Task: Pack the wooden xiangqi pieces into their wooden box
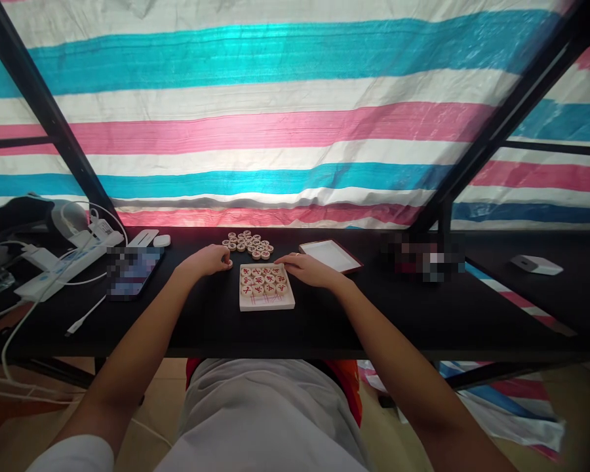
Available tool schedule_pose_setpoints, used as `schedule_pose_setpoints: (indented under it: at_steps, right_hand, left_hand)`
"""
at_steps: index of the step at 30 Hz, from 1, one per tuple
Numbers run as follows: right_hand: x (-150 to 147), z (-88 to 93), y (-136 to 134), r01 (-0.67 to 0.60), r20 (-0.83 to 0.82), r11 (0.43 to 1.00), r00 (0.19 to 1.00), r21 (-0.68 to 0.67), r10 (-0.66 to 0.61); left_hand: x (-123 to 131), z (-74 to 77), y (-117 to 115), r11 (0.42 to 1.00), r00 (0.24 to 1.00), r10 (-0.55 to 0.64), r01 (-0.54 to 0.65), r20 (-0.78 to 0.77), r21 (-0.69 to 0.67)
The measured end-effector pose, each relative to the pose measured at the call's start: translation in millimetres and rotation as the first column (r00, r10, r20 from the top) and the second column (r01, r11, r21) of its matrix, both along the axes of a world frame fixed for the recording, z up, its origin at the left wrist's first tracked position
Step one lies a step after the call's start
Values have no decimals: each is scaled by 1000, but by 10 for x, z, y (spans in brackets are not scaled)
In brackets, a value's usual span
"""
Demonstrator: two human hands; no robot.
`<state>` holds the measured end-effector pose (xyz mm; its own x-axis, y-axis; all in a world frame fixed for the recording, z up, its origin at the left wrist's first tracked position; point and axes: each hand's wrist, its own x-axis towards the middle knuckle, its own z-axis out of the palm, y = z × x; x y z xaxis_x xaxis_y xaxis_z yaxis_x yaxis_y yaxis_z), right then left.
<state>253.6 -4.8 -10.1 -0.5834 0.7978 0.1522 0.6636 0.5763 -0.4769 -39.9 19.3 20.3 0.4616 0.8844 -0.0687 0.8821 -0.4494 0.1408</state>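
Observation:
A shallow white box (267,304) sits in front of me on the black table. Rows of round Chinese chess pieces (258,288) with red characters lie in it, and red lines show on its bare floor at the near side. My left hand (210,260) is left of the box, its fingers pinched on a single Chinese chess piece (230,264) at the table top. My right hand (305,269) reaches to the box's far right corner with fingers stretched out, the fingertips touching there. Beyond the box lies a loose cluster of Chinese chess pieces (248,244).
A white lid with a brown edge (332,255) lies behind my right hand. Left are a phone (135,272), a power strip (69,265) with cables, and a white cable end (83,316). A blurred dark object (417,257) and a white adapter (537,265) lie right. Striped sheeting hangs behind.

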Motion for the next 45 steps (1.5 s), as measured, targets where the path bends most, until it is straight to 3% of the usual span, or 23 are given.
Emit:
schedule_pose_setpoints:
  at_steps: [3,5,7,9,12,20,25,39,45]
  right_hand:
    - [18,-2,7,22,8,1000,1000,8,-22]
    - [28,-2,9,35,10,999,999,15,-35]
    - [33,-1,10,40,10,999,999,15,-40]
    - [31,-1,12,37,9,999,999,14,-37]
    - [25,-6,19,29,5,999,1000,22,-29]
    - [22,-7,22,29,9,999,1000,17,-29]
    - [20,-5,16,36,4,999,999,19,-36]
    - [-104,-80,26,79,-88,995,993,55,-74]
    - [-213,-130,92,-24,-45,997,999,77,28]
  left_hand:
    - [27,74,-81,998,999,48,-48,0,-49]
    - [84,167,-194,997,997,17,-12,72,-75]
    - [164,268,-334,985,975,-84,112,208,-128]
    - [253,336,-465,926,931,-219,293,293,-239]
    - [357,338,-565,857,909,-311,394,277,-333]
    - [357,201,-483,874,923,-296,365,245,-320]
    - [348,202,-482,909,954,-235,283,185,-307]
    - [330,239,-476,905,929,-266,332,256,-264]
    - [316,173,-444,923,944,-266,308,195,-230]
